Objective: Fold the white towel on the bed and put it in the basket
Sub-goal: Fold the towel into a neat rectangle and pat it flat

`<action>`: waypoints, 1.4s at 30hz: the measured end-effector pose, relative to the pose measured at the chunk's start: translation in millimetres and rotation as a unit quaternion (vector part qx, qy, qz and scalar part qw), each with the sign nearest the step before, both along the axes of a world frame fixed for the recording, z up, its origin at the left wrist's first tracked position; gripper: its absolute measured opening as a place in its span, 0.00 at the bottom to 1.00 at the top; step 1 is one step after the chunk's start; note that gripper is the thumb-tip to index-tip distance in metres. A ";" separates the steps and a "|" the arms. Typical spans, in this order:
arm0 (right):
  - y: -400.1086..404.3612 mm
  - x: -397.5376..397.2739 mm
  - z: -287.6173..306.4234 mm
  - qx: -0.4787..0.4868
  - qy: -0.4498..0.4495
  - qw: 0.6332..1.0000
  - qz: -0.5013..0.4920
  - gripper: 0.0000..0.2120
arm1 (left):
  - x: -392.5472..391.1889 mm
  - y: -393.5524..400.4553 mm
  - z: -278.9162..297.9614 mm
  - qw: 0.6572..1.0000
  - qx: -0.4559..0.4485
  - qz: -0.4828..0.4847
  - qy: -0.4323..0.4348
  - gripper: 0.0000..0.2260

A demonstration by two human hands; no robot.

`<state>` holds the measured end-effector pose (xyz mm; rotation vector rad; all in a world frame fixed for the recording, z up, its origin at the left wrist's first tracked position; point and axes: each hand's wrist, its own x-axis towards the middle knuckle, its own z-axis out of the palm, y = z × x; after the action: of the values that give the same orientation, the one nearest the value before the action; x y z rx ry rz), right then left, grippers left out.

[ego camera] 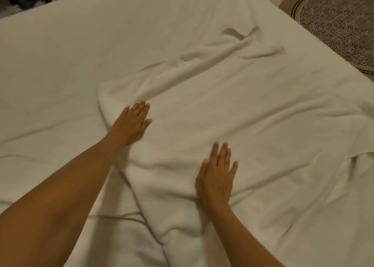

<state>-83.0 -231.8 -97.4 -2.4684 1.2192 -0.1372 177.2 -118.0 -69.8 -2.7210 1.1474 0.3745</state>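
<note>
White bedding covers the bed (70, 60), and the white towel (202, 108) lies rumpled across its middle. Both hands press flat on it, fingers open — left hand (131, 122) farther left, right hand (215, 177) nearer — gripping nothing.

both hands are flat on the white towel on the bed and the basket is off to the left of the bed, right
Not quite. The head view shows the basket off to the right of the bed, at the top corner. The rest holds: the left hand and right hand lie flat on the white towel.
</note>
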 end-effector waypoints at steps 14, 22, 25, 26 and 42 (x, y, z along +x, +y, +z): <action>183.8 -103.6 -27.2 0.029 0.045 0.998 0.029 0.32 | 17.4 110.6 -3.7 0.998 -0.058 -0.009 -0.029 0.26; 137.4 -71.9 -15.1 -0.024 0.079 0.989 0.125 0.48 | 25.2 79.0 -10.9 0.998 -0.050 -0.020 -0.039 0.29; 131.9 -66.5 -10.4 -0.014 0.080 0.989 0.121 0.47 | 25.6 75.8 -5.5 0.999 -0.022 -0.009 -0.024 0.30; 130.1 -64.4 -7.9 -0.009 0.076 0.990 0.116 0.47 | 26.1 74.1 -1.1 1.000 -0.004 -0.005 -0.018 0.31; -40.9 -81.3 101.0 -0.129 0.066 0.990 0.003 0.33 | 40.6 -58.1 123.4 0.993 0.004 -0.035 -0.113 0.29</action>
<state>-164.3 -272.7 3.6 -2.7411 1.3202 -0.1393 217.7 -176.1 53.6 -2.6248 1.1719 0.0583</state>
